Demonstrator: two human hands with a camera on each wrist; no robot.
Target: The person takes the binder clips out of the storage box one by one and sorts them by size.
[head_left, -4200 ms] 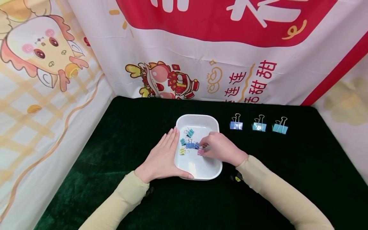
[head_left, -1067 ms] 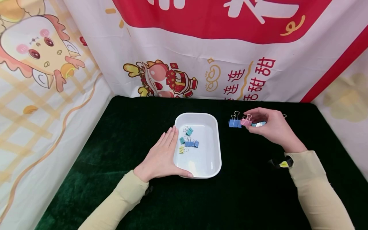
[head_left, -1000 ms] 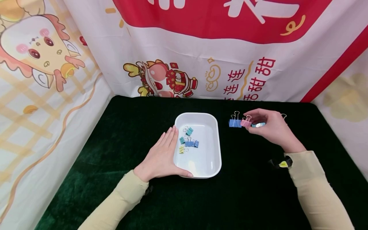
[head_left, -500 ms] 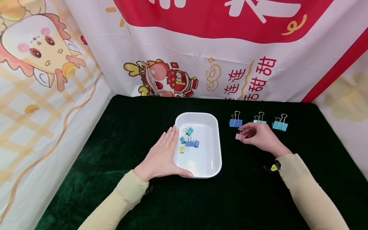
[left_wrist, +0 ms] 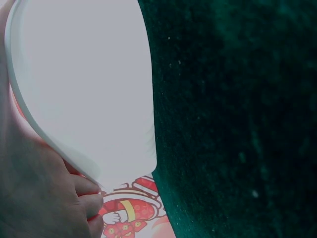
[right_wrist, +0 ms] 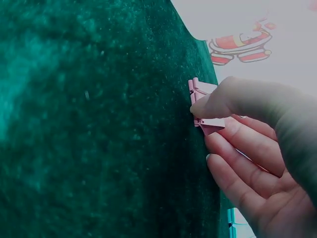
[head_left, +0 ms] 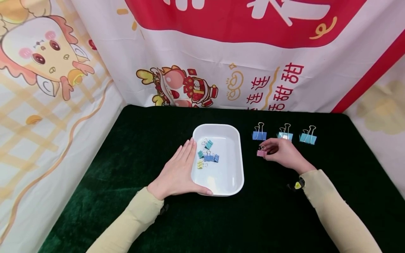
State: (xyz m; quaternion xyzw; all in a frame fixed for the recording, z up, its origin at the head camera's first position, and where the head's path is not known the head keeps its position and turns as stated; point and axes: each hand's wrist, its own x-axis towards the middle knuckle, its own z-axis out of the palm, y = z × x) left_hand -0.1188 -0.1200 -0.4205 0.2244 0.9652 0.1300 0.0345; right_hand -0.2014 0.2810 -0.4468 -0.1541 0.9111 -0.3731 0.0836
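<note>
A small pink binder clip [head_left: 261, 153] is pinched between the thumb and fingers of my right hand [head_left: 282, 152], low over the cloth in front of the blue binder clip [head_left: 259, 135]. In the right wrist view the thumb lies across the pink clip's side. My left hand [head_left: 177, 172] rests with straight fingers along the left wall of the white tray [head_left: 233, 189], its thumb at the near edge. Inside the tray, toward the left, lie several small binder clips: teal, green, blue and a yellow one [head_left: 200, 164].
A row of larger binder clips stands at the back right: the blue one, a light-blue one [head_left: 285, 136] and a teal one [head_left: 308, 138]. Dark green velvet cloth [head_left: 152, 137] covers the table. A printed curtain [head_left: 190, 52] hangs behind it.
My right hand has taken the pink clip out of the tray, carried it to the back row, then brought it forward and slightly left. My left hand has stayed at the tray.
</note>
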